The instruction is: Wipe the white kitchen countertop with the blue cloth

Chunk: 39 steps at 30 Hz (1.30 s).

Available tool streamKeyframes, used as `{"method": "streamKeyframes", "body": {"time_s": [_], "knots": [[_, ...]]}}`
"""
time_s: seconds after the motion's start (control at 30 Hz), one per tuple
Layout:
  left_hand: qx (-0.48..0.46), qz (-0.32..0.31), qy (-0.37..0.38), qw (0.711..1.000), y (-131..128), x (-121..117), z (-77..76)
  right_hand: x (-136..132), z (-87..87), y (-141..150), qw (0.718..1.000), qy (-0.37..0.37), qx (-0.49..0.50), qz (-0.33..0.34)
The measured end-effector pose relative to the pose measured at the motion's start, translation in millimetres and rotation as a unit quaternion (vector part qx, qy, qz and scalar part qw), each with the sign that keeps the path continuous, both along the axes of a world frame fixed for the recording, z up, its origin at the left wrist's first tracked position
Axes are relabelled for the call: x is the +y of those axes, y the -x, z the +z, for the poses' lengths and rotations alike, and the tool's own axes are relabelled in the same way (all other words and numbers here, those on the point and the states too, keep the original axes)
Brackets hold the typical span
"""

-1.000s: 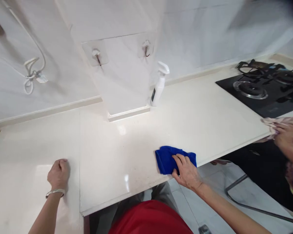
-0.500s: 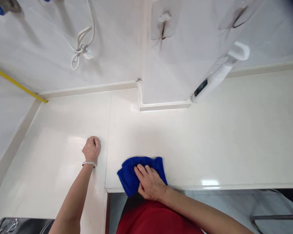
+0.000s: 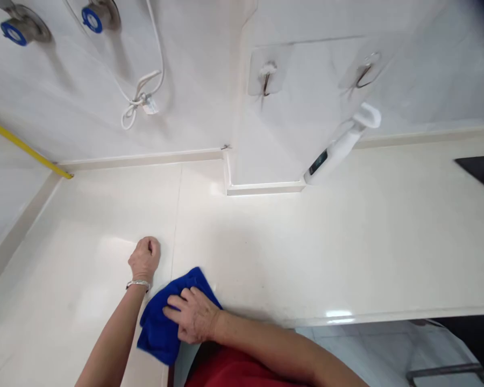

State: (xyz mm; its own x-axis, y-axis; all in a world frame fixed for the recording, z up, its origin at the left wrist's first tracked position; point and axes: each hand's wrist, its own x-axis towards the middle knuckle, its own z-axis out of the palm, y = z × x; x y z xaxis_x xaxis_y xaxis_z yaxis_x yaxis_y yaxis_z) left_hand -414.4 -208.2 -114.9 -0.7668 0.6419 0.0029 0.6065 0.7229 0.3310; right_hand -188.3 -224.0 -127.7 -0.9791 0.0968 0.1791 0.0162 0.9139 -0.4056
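A blue cloth (image 3: 160,325) lies spread over the front edge of the white countertop (image 3: 306,252), partly across the seam in it. My right hand (image 3: 196,316) presses on the cloth with bent fingers, gripping its fabric. To the left, my left hand (image 3: 144,258) rests on the counter as a closed fist, with a bracelet (image 3: 138,284) at the wrist. Whether anything is inside that fist is hidden. The cloth's upper left side comes close to the left wrist.
A white handheld device (image 3: 336,153) leans against the wall corner. A yellow pipe (image 3: 28,148) meets the counter at the left. Blue-capped valves (image 3: 93,20), a tied white cord (image 3: 135,105) and clear hooks (image 3: 267,78) are on the wall. A dark panel (image 3: 482,171) sits at far right.
My right hand has moved left with the blue cloth, over the counter's seam and nearer my left arm. My left fist stays on the counter. The view has tilted up slightly.
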Motion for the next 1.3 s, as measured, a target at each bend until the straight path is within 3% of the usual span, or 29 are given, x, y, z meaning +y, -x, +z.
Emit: {"method": "streamKeyframes", "body": {"time_s": [0.1,0.23,0.4,0.6,0.73,0.83,0.93,1.13,1.3], "knots": [[-0.01,0.005,0.001,1.0,-1.1,0.8,3.3,53.2,1.5,-8.6,0.993,-0.016,-0.025,-0.117],[-0.016,0.013,0.002,1.0,-1.9,-0.4,8.1,138.5,-2.0,-35.6,0.958,-0.031,-0.037,-0.283],[-0.025,0.008,0.003,1.0,0.3,-2.3,12.3,218.2,-15.8,-125.5,0.885,-0.064,-0.038,-0.459],[-0.038,0.013,0.005,0.999,2.4,0.2,12.2,251.0,-16.9,-271.0,0.775,-0.118,-0.046,-0.619],[-0.045,0.017,0.023,0.999,2.4,1.6,11.9,251.7,-11.9,-316.8,0.72,-0.145,-0.054,-0.676],[-0.049,0.011,0.03,0.998,2.3,1.9,13.1,254.3,-10.7,-305.7,0.701,-0.158,-0.067,-0.692],[-0.064,0.011,0.038,0.997,3.1,2.3,14.1,264.2,-11.0,-266.5,0.708,-0.154,-0.087,-0.684],[-0.077,0.023,0.058,0.995,9.5,3.3,7.0,288.3,-11.0,-155.5,0.769,-0.121,-0.118,-0.617],[-0.079,0.016,0.052,0.995,12.3,1.8,1.2,262.1,-9.4,-69.2,0.842,-0.079,-0.124,-0.519]]}}
